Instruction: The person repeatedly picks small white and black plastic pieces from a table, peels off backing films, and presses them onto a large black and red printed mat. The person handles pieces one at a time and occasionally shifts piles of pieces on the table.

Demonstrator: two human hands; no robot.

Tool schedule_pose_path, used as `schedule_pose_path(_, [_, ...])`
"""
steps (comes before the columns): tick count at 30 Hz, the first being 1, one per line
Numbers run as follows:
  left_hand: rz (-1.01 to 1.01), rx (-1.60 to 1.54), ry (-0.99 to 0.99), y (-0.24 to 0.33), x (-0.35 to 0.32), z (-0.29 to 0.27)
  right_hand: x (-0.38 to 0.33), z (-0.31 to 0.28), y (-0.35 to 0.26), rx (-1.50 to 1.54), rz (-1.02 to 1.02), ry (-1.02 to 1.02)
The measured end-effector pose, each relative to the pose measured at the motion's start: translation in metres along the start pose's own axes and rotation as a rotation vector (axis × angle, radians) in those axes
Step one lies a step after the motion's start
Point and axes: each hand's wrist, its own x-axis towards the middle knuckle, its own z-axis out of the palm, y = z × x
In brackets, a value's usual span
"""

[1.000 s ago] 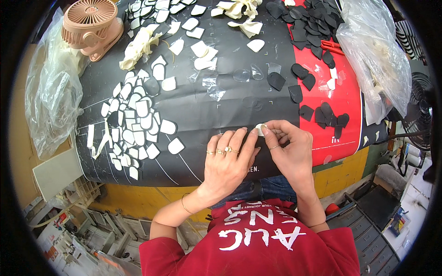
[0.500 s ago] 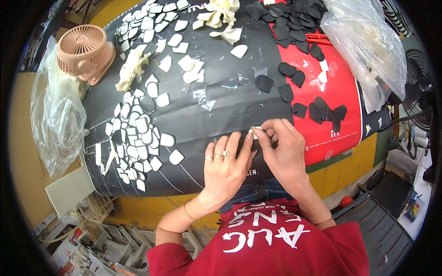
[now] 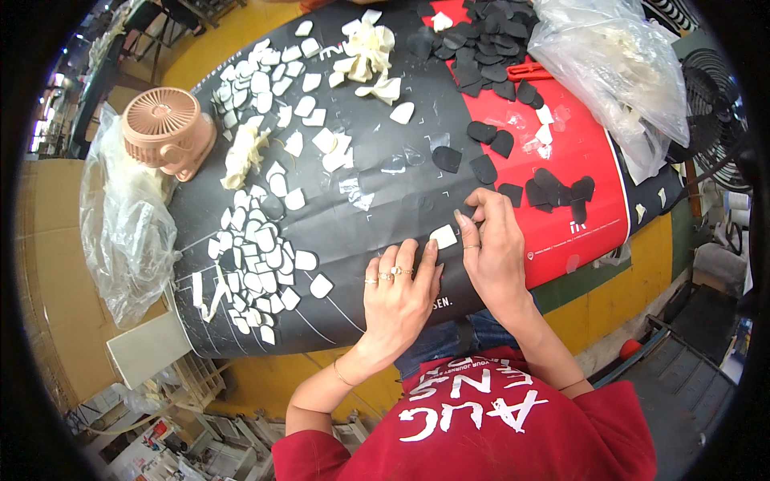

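This looks like a workshop, the sort where small parts are handled in bulk: a broad work surface point(image 3: 341, 244) under black and red printed sheeting carries heaps of white rounded pieces point(image 3: 265, 239) and a heap of black pieces point(image 3: 488, 50), far more than a household would keep out. Clear plastic bags point(image 3: 124, 248) slump at both sides, with a pink fan point(image 3: 164, 120) and a larger black fan point(image 3: 712, 112), brown cardboard point(image 3: 50, 240), a yellow floor point(image 3: 579, 314) and cluttered equipment point(image 3: 233, 441) around
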Motion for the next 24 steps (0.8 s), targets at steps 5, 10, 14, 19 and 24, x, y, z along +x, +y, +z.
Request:
schedule_pose_path(5, [-0.028, -0.017, -0.003, -0.003, -0.007, -0.005, 0.005, -0.006, 0.003, 0.181, 0.072, 0.03])
schedule_pose_path(10, [-0.209, 0.027, 0.084, -0.032, -0.036, -0.028, 0.017, -0.017, 0.004, 0.084, 0.009, -0.075])
schedule_pose_path(14, [-0.367, 0.119, 0.127, -0.061, -0.059, -0.045, 0.048, -0.008, 0.006, -0.305, -0.308, 0.094])
schedule_pose_path(19, [-0.436, 0.113, 0.225, -0.054, -0.065, -0.041, 0.034, -0.007, 0.011, -0.446, -0.391, 0.051])
schedule_pose_path(24, [-0.309, -0.121, 0.233, -0.027, -0.043, -0.028, -0.03, -0.027, 0.01, -0.425, -0.397, -0.033])
